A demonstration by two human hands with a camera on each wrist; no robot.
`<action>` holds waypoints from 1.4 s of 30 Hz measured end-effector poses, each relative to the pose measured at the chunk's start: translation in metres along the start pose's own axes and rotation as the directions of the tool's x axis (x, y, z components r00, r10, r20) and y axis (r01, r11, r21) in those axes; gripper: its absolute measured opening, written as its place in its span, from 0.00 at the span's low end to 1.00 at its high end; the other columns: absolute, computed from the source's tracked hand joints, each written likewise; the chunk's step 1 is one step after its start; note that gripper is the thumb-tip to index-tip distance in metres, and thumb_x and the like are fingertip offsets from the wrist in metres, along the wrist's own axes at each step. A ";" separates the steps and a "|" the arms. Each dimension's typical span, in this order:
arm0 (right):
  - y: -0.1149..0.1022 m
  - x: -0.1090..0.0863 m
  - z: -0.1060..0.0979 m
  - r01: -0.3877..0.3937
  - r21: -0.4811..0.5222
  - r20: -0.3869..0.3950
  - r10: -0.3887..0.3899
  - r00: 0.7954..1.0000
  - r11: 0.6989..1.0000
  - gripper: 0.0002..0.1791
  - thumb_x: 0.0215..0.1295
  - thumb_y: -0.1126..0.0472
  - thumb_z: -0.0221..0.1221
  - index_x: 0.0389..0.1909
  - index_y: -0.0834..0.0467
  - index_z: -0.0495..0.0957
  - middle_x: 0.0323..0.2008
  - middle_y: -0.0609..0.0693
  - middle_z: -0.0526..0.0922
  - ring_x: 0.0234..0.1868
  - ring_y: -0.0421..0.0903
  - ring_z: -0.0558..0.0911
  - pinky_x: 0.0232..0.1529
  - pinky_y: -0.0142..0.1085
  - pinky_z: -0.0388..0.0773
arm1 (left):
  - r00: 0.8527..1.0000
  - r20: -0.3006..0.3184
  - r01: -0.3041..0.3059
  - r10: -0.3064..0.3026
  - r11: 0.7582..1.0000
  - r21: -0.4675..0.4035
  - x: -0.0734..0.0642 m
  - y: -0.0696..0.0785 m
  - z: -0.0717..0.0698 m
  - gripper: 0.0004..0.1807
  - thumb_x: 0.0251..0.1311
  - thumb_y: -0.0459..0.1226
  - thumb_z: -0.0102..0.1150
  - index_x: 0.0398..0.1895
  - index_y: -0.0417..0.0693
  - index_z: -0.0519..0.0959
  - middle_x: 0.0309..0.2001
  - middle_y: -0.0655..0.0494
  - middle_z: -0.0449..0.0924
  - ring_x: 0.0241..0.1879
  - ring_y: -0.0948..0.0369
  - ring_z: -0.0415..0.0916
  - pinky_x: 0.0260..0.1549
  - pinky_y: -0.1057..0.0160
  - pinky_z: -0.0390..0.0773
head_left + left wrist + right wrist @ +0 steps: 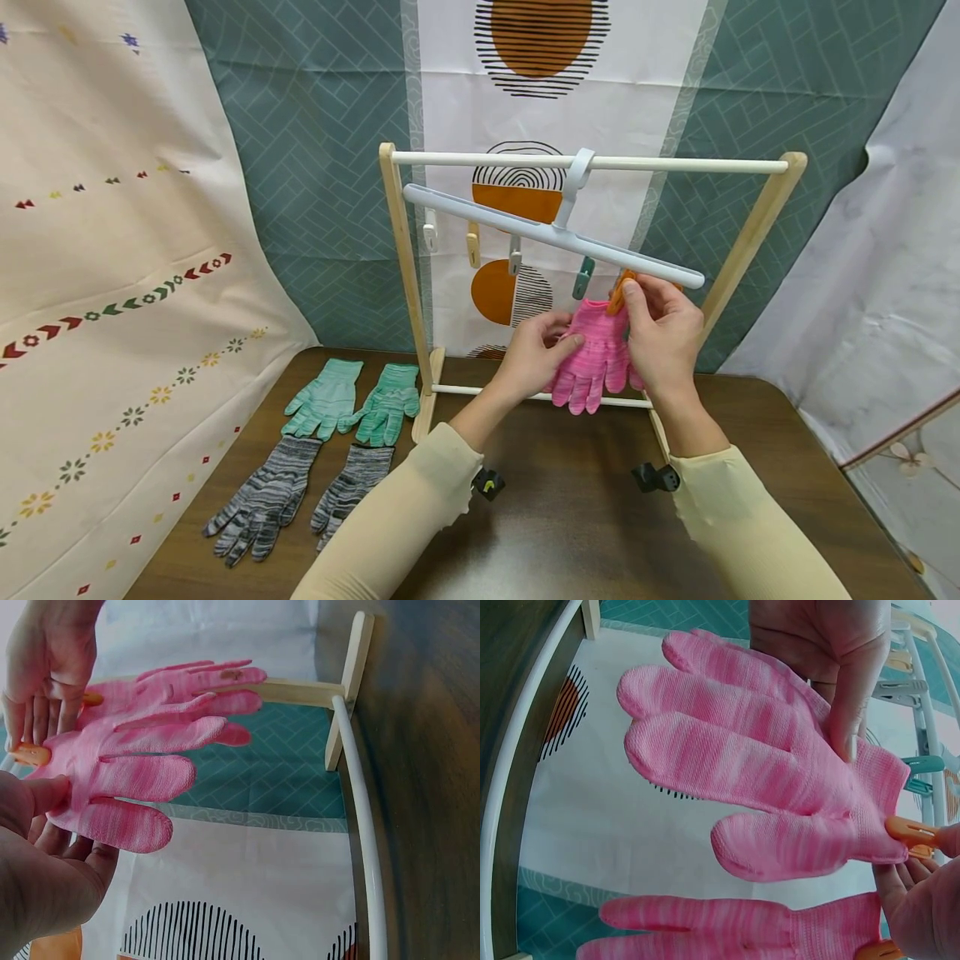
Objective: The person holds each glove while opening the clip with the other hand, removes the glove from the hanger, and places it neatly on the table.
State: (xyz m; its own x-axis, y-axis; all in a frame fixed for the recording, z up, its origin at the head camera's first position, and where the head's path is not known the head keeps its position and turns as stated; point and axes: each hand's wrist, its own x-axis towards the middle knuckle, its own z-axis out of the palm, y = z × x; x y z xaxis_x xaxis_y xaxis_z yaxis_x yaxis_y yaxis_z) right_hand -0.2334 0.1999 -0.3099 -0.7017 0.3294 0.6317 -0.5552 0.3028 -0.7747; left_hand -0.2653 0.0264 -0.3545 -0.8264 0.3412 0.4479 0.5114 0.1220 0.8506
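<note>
A pink knit glove (pixel 592 358) hangs fingers-down below the low right end of a pale blue hanger (pixel 495 218). My left hand (pixel 534 357) pinches its side near the cuff, thumb on the front. With thumb and fingers, my right hand (pixel 666 333) squeezes an orange clip (pixel 911 831) at the corner of that cuff. A second pink glove (pixel 727 930) hangs alongside, its cuff at another orange clip (pixel 879 950); in the head view it is mostly hidden behind the first glove and my right hand.
The hanger tilts on the white top bar (pixel 675 165) of a wooden rack (pixel 405 258). White, yellow, grey and teal clips (pixel 582 277) dangle from it. Two green gloves (pixel 330 396) and two grey striped gloves (pixel 266 496) lie on the brown table (pixel 570 517) at left.
</note>
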 end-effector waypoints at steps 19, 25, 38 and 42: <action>-0.003 0.002 -0.003 -0.014 0.026 -0.008 0.014 1.000 1.000 0.17 0.76 0.60 0.65 0.57 0.68 0.85 0.47 0.61 0.88 0.44 0.39 0.87 0.50 0.27 0.82 | 1.000 -0.024 0.011 -0.011 1.000 -0.005 -0.015 -0.015 -0.011 0.16 0.71 0.30 0.66 0.59 0.33 0.81 0.47 0.43 0.90 0.44 0.55 0.88 0.46 0.64 0.83; -0.001 0.004 -0.008 -0.002 0.014 -0.006 0.002 1.000 1.000 0.16 0.76 0.60 0.65 0.56 0.66 0.86 0.44 0.57 0.89 0.39 0.39 0.87 0.45 0.26 0.82 | 0.999 -0.030 0.033 -0.033 0.999 -0.006 -0.024 -0.020 -0.019 0.18 0.71 0.30 0.66 0.61 0.33 0.80 0.48 0.42 0.90 0.45 0.53 0.88 0.47 0.64 0.83; -0.001 0.005 -0.014 0.011 -0.017 0.031 -0.011 0.999 1.000 0.17 0.76 0.59 0.65 0.58 0.66 0.85 0.45 0.52 0.89 0.44 0.39 0.87 0.50 0.27 0.82 | 0.996 -0.050 0.070 -0.072 0.997 -0.043 -0.043 -0.021 -0.037 0.17 0.72 0.30 0.65 0.61 0.34 0.81 0.48 0.42 0.89 0.44 0.54 0.88 0.47 0.61 0.86; -0.001 0.006 -0.015 0.001 -0.001 0.042 -0.001 0.999 1.000 0.18 0.75 0.60 0.66 0.59 0.66 0.84 0.45 0.51 0.88 0.43 0.39 0.87 0.50 0.27 0.81 | 0.995 -0.052 0.082 -0.085 0.994 -0.071 -0.048 -0.019 -0.042 0.17 0.73 0.30 0.65 0.61 0.34 0.81 0.49 0.42 0.88 0.43 0.55 0.87 0.45 0.61 0.86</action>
State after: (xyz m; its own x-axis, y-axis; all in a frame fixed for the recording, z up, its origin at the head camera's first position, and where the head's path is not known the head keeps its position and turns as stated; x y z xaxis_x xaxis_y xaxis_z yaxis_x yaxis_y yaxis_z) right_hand -0.2300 0.2152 -0.3051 -0.7194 0.2910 0.6307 -0.5554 0.3042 -0.7739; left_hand -0.2450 -0.0318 -0.3809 -0.8781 0.2810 0.3872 0.4242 0.0830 0.9018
